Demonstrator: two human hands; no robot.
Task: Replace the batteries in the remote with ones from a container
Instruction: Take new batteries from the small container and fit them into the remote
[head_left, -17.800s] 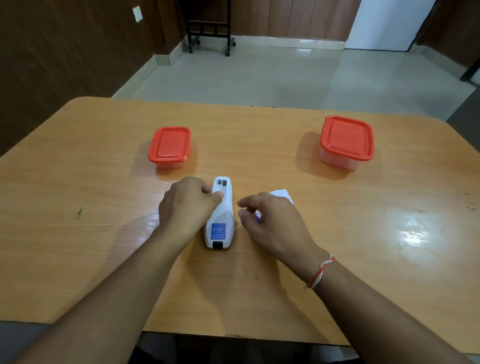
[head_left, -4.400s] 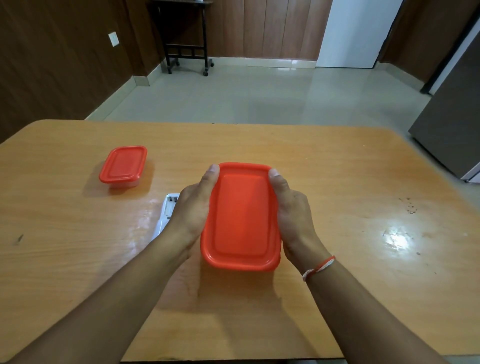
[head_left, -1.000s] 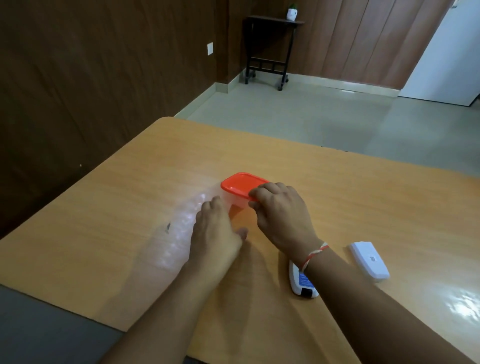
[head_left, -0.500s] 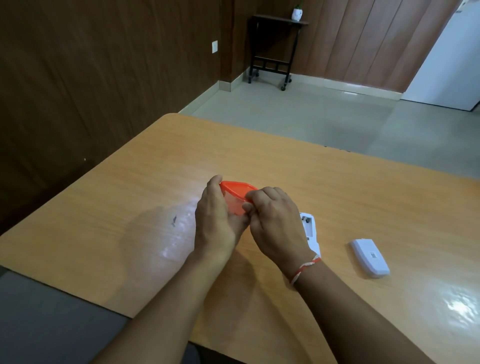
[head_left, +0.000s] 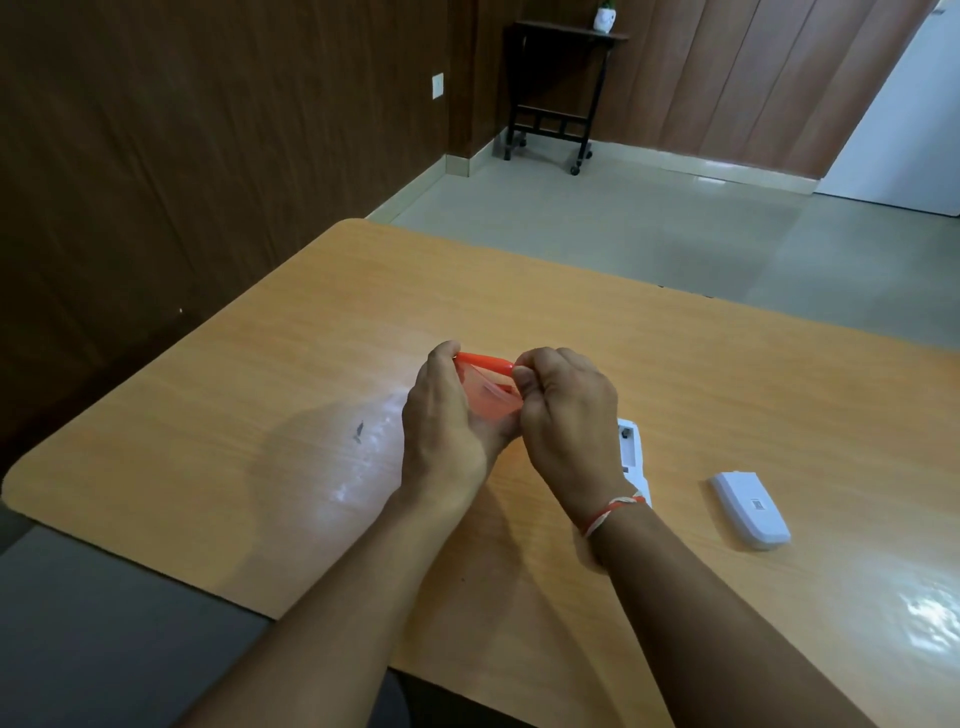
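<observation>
A small clear container (head_left: 488, 397) with a red lid (head_left: 483, 359) is held up off the wooden table (head_left: 260, 452), tilted toward me. My left hand (head_left: 447, 421) cups its left side and base. My right hand (head_left: 566, 410) pinches the right edge of the red lid. The white remote (head_left: 631, 452) lies face down just right of my right wrist, its battery bay uncovered, partly hidden by the wrist. Its white battery cover (head_left: 750, 509) lies apart further right. What is inside the container cannot be made out.
The table's left and near edges are close to my forearms. A dark scuff mark (head_left: 358, 431) is on the tabletop left of my hands. A black wheeled stand (head_left: 556, 93) is by the far wall.
The small container went from resting on the table to being lifted and tilted in both hands; my right fingers have shifted to the lid's edge. The larger container from earlier is out of view.
</observation>
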